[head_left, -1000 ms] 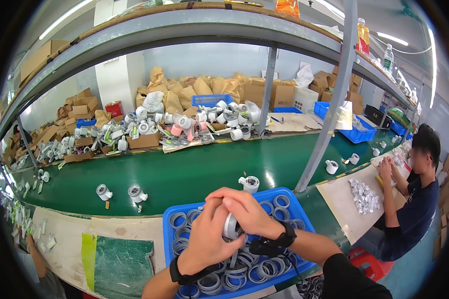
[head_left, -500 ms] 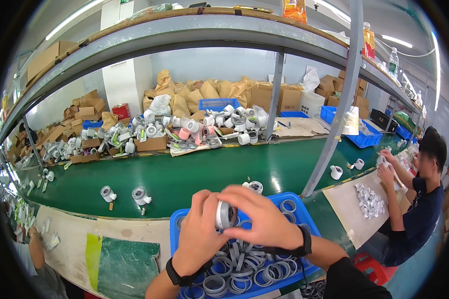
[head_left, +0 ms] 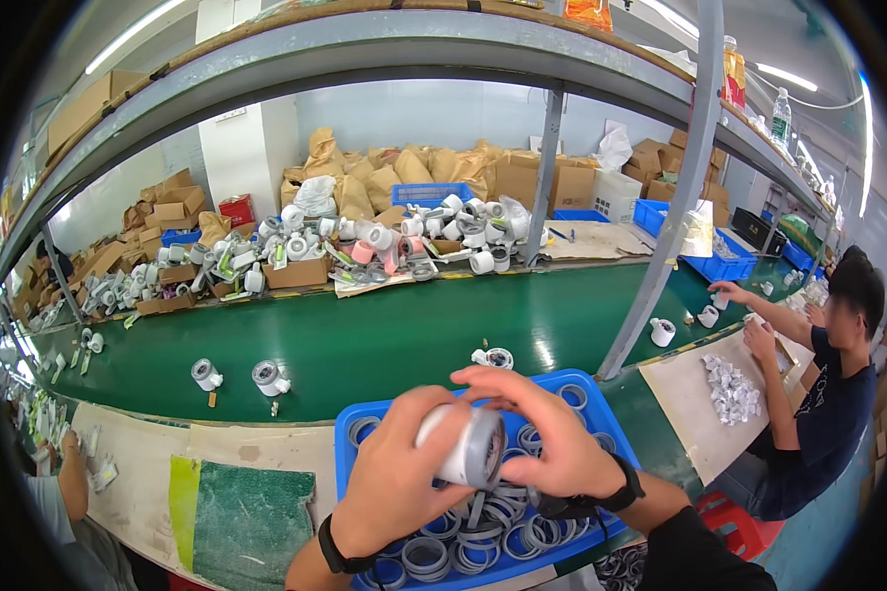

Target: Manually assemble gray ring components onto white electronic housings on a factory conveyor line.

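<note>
My left hand (head_left: 396,483) grips a white cylindrical part (head_left: 463,445) with a grey ring at its end. My right hand (head_left: 542,433) curls over the same part from the right, fingers on the grey ring. Both hands hover above a blue plastic crate (head_left: 365,433) filled with several grey rings (head_left: 483,537). A black band sits on each wrist.
A green conveyor belt (head_left: 384,335) carries scattered white parts (head_left: 266,376). Piles of white parts and cardboard boxes lie behind it. A grey shelf post (head_left: 660,227) stands right. A green mat (head_left: 251,517) lies left. A seated person (head_left: 818,394) works at right; another person's arm shows far left.
My hands have lifted the white part slightly and turned it, with my right hand's fingers shifting over the grey ring. The view has drifted a little.
</note>
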Action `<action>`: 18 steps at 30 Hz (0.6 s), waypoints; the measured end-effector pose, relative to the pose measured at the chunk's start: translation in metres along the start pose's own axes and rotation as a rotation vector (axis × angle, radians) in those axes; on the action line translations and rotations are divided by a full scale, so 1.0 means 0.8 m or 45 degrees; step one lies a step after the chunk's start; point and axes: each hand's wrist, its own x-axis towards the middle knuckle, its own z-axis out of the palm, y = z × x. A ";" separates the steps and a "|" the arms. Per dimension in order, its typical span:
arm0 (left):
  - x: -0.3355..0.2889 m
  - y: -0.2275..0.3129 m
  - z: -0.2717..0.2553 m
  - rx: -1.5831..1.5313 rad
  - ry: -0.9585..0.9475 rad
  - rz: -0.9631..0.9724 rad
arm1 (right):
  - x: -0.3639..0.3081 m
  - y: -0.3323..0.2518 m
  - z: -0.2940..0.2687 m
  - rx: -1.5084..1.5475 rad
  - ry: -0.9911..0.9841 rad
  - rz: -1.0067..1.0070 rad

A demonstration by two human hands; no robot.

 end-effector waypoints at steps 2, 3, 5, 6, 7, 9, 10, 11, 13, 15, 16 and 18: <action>-0.001 0.002 0.001 0.050 0.063 0.171 | 0.005 0.002 -0.002 0.127 -0.119 0.086; -0.003 0.002 0.000 0.043 0.061 0.171 | 0.005 0.002 -0.002 0.251 -0.233 0.172; -0.007 0.003 -0.006 0.000 -0.005 0.234 | 0.005 -0.002 -0.001 0.302 -0.234 0.189; -0.009 0.003 -0.004 -0.001 -0.005 0.234 | 0.003 -0.003 -0.002 0.163 -0.152 0.025; -0.011 0.001 -0.001 -0.172 0.112 0.252 | 0.001 -0.003 -0.002 0.025 -0.071 -0.138; -0.014 -0.001 0.005 -0.336 0.233 0.257 | 0.001 -0.012 0.010 0.045 -0.007 -0.170; -0.014 -0.001 0.010 -0.491 0.248 0.297 | 0.003 -0.016 0.018 -0.058 0.039 -0.301; -0.015 0.001 0.012 -0.649 0.259 0.341 | 0.002 -0.020 0.027 -0.164 0.093 -0.431; -0.025 0.003 0.017 -0.584 0.305 0.368 | -0.005 -0.022 0.047 -0.095 0.106 -0.456; -0.029 0.005 0.023 -0.487 0.429 0.446 | -0.004 -0.024 0.064 -0.038 0.229 -0.528; -0.032 0.008 0.024 -0.429 0.496 0.478 | -0.004 -0.028 0.071 -0.025 0.224 -0.522; -0.035 0.014 0.031 -0.400 0.554 0.449 | -0.002 -0.030 0.081 -0.126 0.319 -0.552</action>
